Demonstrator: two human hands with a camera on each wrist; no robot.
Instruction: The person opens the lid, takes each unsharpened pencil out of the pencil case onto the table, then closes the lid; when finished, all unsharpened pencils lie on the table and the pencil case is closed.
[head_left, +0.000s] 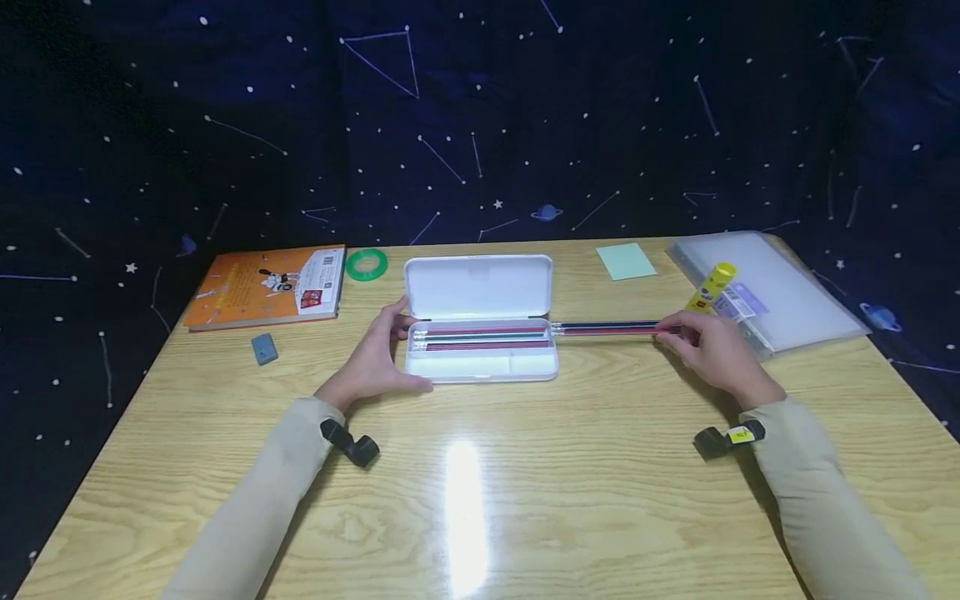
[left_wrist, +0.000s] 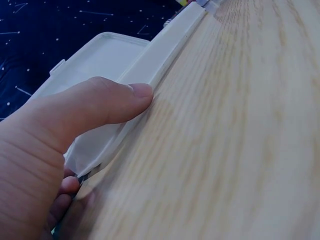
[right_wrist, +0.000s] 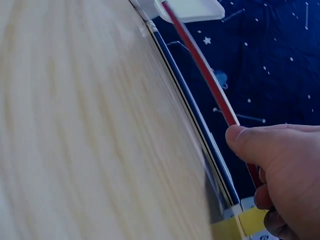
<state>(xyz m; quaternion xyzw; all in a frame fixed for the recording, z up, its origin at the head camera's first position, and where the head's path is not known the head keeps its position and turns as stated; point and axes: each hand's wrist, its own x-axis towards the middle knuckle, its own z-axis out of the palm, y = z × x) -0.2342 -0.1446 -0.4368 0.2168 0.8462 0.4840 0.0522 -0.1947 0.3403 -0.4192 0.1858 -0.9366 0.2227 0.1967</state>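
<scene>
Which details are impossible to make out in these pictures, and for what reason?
Right wrist view: the far tip of the slim red pencil, covered by the right grip.
Left wrist view: what lies inside the open white plastic pencil case, hidden by its front wall.
Head view: some lettering on the rectangular orange book, too small to read.
Head view: the upper ends of the beige cloth sleeves, cut off by the bottom edge.

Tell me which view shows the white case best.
Head: the open white case appears almost whole, lid included. Left wrist shows it partly behind the left hand; right wrist catches only part, cut off by the top edge.
</scene>
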